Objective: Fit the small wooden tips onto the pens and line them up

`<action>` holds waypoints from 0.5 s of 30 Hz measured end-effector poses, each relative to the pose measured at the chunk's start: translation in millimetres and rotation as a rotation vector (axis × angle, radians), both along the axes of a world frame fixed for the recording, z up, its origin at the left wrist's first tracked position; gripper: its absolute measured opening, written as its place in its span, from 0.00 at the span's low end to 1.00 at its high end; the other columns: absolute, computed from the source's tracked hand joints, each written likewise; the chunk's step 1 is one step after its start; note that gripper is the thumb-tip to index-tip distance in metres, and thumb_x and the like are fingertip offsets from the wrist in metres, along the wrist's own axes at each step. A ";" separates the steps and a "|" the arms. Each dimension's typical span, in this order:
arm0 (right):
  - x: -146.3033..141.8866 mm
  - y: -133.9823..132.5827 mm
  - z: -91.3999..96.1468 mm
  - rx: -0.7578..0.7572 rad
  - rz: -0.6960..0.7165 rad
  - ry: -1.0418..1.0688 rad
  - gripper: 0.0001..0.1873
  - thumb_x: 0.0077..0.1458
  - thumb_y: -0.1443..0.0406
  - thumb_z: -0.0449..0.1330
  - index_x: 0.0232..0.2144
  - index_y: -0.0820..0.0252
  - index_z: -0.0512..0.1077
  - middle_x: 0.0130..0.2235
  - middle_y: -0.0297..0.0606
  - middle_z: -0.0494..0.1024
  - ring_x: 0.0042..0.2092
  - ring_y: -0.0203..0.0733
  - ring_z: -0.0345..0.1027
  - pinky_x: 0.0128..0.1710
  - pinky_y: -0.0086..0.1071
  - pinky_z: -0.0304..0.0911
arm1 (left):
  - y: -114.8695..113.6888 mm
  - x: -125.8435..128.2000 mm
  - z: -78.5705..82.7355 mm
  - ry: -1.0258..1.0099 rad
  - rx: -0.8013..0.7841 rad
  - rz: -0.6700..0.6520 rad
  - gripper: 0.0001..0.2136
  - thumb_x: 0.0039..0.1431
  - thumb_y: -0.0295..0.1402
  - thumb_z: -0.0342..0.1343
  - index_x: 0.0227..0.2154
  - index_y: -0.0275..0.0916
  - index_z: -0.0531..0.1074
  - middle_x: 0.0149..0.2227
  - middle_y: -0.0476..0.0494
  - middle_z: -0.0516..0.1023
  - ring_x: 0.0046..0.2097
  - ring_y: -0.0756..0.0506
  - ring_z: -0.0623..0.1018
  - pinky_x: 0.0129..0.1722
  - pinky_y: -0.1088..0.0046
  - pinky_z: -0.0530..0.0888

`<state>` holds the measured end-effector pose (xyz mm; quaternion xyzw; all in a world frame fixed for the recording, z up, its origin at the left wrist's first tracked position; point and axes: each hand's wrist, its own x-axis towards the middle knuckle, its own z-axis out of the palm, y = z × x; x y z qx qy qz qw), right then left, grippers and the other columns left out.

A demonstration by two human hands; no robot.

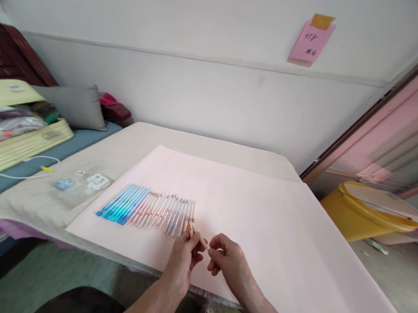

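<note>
My left hand (pixel 187 254) is closed around a cream-coloured pen (pixel 202 241), which slants down to the right over the near part of the table. At the pen's lower right end, my right hand (pixel 226 254) has its thumb and forefinger pinched together on the tip. What exactly lies between those fingertips is too small to make out. Just left of my hands a row of pens lies side by side on the pale pink sheet: blue pens (pixel 125 203), cream and brown pens (pixel 152 210), grey pens (pixel 176 215) and a few orange-tan pens (pixel 190 211).
A clear plastic bag (pixel 77 187) with labels lies on the table's left. Beyond it, a pale yellow container (pixel 52 132) stands beside a grey pillow (pixel 75 105). A white cable (pixel 29 178) trails nearby. A yellow bin (pixel 360 213) stands to the right; a pink note (pixel 311 42) is taped to the wall.
</note>
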<state>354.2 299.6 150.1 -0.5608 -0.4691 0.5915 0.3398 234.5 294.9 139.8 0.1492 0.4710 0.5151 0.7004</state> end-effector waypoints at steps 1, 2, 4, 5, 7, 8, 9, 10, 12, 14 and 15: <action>-0.1 -0.3 -0.2 0.000 -0.001 0.006 0.05 0.42 0.64 0.55 0.24 0.59 0.61 0.13 0.24 0.65 0.17 0.33 0.63 0.16 0.26 0.58 | -0.1 -0.1 -0.6 -0.007 0.004 -0.004 0.12 0.45 0.40 0.60 0.23 0.36 0.68 0.24 0.50 0.71 0.25 0.55 0.67 0.24 0.79 0.61; -0.3 -0.7 -0.4 0.000 0.003 0.008 0.06 0.42 0.64 0.55 0.24 0.58 0.61 0.13 0.24 0.65 0.17 0.33 0.63 0.16 0.26 0.58 | -0.3 -0.2 -1.6 -0.017 0.007 -0.009 0.12 0.45 0.40 0.60 0.23 0.36 0.68 0.24 0.50 0.70 0.25 0.55 0.67 0.24 0.80 0.61; -0.8 -1.5 -0.6 0.001 0.020 0.012 0.06 0.43 0.64 0.56 0.24 0.58 0.61 0.13 0.24 0.65 0.16 0.33 0.62 0.16 0.26 0.57 | -0.3 -0.5 -3.6 -0.040 0.012 -0.012 0.12 0.45 0.40 0.60 0.23 0.36 0.68 0.24 0.50 0.70 0.25 0.56 0.67 0.23 0.80 0.61; -1.1 -1.7 -0.6 0.001 0.030 0.016 0.07 0.43 0.63 0.56 0.24 0.58 0.61 0.13 0.24 0.65 0.16 0.33 0.62 0.16 0.26 0.57 | 0.0 -0.8 -4.6 -0.050 0.007 -0.011 0.12 0.45 0.41 0.59 0.23 0.36 0.68 0.24 0.50 0.71 0.25 0.56 0.67 0.24 0.80 0.62; -1.5 -1.9 -0.2 0.005 0.039 0.028 0.07 0.42 0.64 0.56 0.25 0.59 0.61 0.13 0.24 0.66 0.17 0.33 0.63 0.16 0.26 0.58 | 1.0 -1.8 -5.9 -0.065 -0.018 0.004 0.12 0.46 0.41 0.59 0.24 0.35 0.69 0.25 0.48 0.71 0.25 0.55 0.68 0.24 0.79 0.63; -1.5 -1.7 0.0 0.005 0.036 0.035 0.07 0.42 0.64 0.57 0.25 0.59 0.61 0.13 0.24 0.66 0.17 0.33 0.63 0.16 0.26 0.58 | 1.7 -2.4 -6.2 -0.068 -0.029 0.013 0.12 0.46 0.41 0.59 0.25 0.35 0.69 0.26 0.48 0.72 0.26 0.55 0.68 0.24 0.79 0.64; -1.3 -1.3 0.1 0.002 0.034 0.043 0.07 0.42 0.64 0.57 0.25 0.59 0.61 0.13 0.25 0.67 0.18 0.33 0.64 0.17 0.26 0.59 | 2.4 -3.0 -6.3 -0.068 -0.036 0.021 0.12 0.46 0.40 0.59 0.25 0.35 0.70 0.26 0.47 0.72 0.26 0.55 0.69 0.25 0.80 0.64; -0.8 -0.8 0.2 -0.003 0.033 0.051 0.07 0.41 0.65 0.57 0.25 0.59 0.62 0.13 0.25 0.67 0.18 0.34 0.64 0.17 0.27 0.60 | 3.1 -3.5 -6.1 -0.068 -0.036 0.028 0.12 0.47 0.40 0.59 0.25 0.35 0.70 0.27 0.46 0.73 0.26 0.55 0.69 0.25 0.80 0.65; 0.7 0.6 0.1 -0.020 0.031 0.070 0.07 0.40 0.65 0.58 0.25 0.60 0.62 0.13 0.26 0.69 0.18 0.34 0.64 0.19 0.28 0.61 | 4.2 -4.4 -5.4 -0.071 -0.025 0.040 0.11 0.47 0.40 0.58 0.25 0.35 0.69 0.29 0.45 0.74 0.26 0.55 0.69 0.25 0.80 0.66; 2.2 1.9 0.3 -0.047 0.029 0.091 0.07 0.39 0.66 0.58 0.25 0.60 0.63 0.15 0.29 0.71 0.18 0.34 0.65 0.20 0.29 0.62 | 5.1 -5.0 -4.4 -0.075 -0.024 0.050 0.11 0.47 0.39 0.59 0.26 0.35 0.69 0.30 0.44 0.75 0.26 0.55 0.70 0.26 0.79 0.67; 2.5 2.2 0.7 -0.058 0.027 0.101 0.08 0.39 0.66 0.58 0.25 0.60 0.63 0.16 0.30 0.72 0.19 0.34 0.65 0.21 0.29 0.62 | 5.5 -5.4 -3.9 -0.077 -0.023 0.052 0.11 0.47 0.39 0.59 0.27 0.36 0.69 0.30 0.43 0.75 0.26 0.54 0.70 0.26 0.79 0.68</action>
